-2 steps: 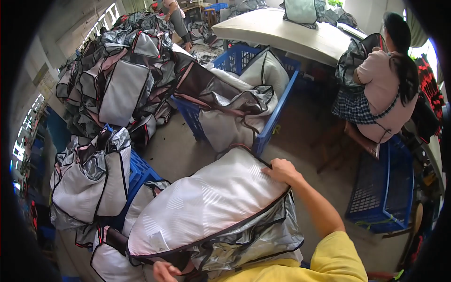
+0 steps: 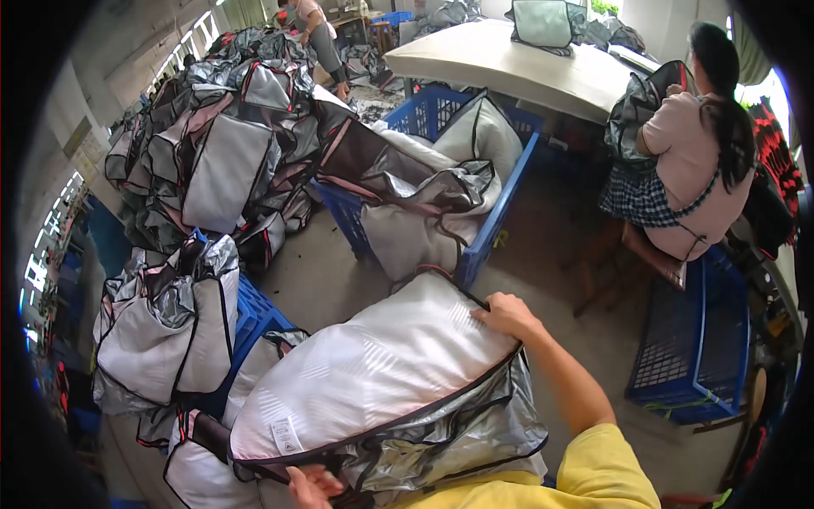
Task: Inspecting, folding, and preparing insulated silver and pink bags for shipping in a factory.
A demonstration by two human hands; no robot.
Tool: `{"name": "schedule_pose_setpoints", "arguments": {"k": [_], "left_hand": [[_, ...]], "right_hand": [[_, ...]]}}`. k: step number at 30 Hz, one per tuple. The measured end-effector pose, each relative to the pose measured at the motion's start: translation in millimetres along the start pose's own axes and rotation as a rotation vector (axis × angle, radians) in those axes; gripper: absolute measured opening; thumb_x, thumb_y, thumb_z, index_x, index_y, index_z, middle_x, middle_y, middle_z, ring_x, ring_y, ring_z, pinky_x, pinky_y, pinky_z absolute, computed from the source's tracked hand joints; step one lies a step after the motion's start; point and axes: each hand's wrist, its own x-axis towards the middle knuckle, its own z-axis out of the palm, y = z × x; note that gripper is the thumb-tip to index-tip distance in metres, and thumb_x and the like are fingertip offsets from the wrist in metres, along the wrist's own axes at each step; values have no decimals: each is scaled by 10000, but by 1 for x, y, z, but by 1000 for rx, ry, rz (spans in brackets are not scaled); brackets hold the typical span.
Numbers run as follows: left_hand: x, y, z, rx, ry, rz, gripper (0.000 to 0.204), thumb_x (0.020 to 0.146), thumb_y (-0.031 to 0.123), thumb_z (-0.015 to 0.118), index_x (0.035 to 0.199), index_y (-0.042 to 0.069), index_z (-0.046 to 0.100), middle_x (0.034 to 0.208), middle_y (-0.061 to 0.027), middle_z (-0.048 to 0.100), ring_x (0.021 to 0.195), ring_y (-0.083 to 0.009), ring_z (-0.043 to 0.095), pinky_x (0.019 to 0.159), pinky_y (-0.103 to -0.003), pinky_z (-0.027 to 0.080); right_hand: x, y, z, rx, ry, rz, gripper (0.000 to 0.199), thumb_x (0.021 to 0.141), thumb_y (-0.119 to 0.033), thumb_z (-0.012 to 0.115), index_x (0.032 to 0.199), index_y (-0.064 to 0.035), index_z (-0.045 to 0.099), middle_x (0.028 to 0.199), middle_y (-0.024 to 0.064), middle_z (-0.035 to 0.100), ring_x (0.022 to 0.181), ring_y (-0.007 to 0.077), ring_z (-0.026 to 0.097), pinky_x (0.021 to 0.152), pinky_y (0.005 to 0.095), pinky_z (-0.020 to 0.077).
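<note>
A large white fabric panel with dark piping (image 2: 365, 365) lies across my lap, part of a soft bag with a crumpled silver lining (image 2: 454, 445) showing below its edge. My right hand (image 2: 509, 316) pinches the panel's upper right corner, thumb on top. Low in the picture, my left hand (image 2: 312, 487) is beside the panel's lower edge, its fingers loosely apart with nothing visible in them. A small white printed label (image 2: 287, 435) sits on the panel close to that hand. What lies beneath the panel is hidden.
Blue crates stuffed with similar bags stand ahead (image 2: 500, 216) and at left (image 2: 259, 310). A tall heap of bags (image 2: 225, 170) rises at far left. A seated co-worker (image 2: 687, 161) handles a bag at right, beside a blue crate (image 2: 691, 339). Behind is a pale table (image 2: 475, 51).
My left hand has shifted slightly right and up along the panel's lower edge, and the label shows more fully. My right hand keeps its hold on the corner.
</note>
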Motion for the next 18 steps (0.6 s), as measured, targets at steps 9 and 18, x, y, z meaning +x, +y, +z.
{"name": "schedule_pose_setpoints", "arguments": {"k": [9,18], "left_hand": [[56,21,46,272,212,191,428,1062,461,567,1015,46,661,701,-41,614,528,-176,568,467,-299,444],[27,55,58,145,262,485,467,1006,356,634,1318,8,621,900,-76,703,503,-165,588,374,-298,416]], "right_hand": [[-26,8,12,234,-20,-4,531,966,-469,708,1255,-25,735,1222,287,728,1178,453,687,1004,514,545],[-101,5,-19,507,78,-121,429,971,-352,701,1254,-30,719,1142,291,736,1118,472,692,949,505,542]]}}
